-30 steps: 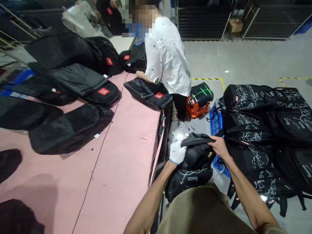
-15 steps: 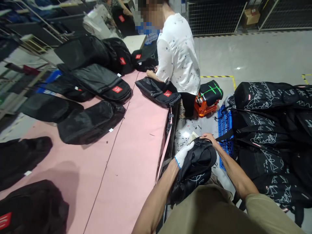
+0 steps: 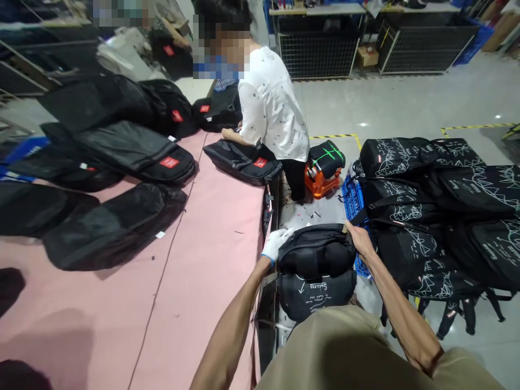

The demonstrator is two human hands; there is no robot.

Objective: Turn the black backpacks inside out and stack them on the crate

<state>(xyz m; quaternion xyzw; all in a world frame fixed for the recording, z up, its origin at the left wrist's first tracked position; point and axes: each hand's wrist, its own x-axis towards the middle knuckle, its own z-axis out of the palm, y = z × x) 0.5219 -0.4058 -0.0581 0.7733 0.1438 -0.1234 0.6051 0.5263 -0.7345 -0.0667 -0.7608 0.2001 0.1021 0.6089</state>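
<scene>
Between my hands is a black backpack [image 3: 317,290] with white lettering on its lower panel, held in front of my legs beside the table edge. My left hand [image 3: 277,242], in a white glove, is closed on its upper left edge. At the upper right corner my bare right hand [image 3: 359,238] grips the backpack, its thumb at the rim. The upper part of the backpack is bulged and folded toward me. My legs hide what is under its lower end.
A pink-covered table [image 3: 211,260] on the left carries several black bags [image 3: 117,227]. A person in a white shirt [image 3: 274,103] works at its far end, by an orange stool [image 3: 320,184]. To the right, printed black backpacks [image 3: 406,254] lie piled by a blue crate [image 3: 354,200].
The backpack has gone from bunched up to spread wide, its lettered panel now showing. My hands have moved apart, and the view has swung right.
</scene>
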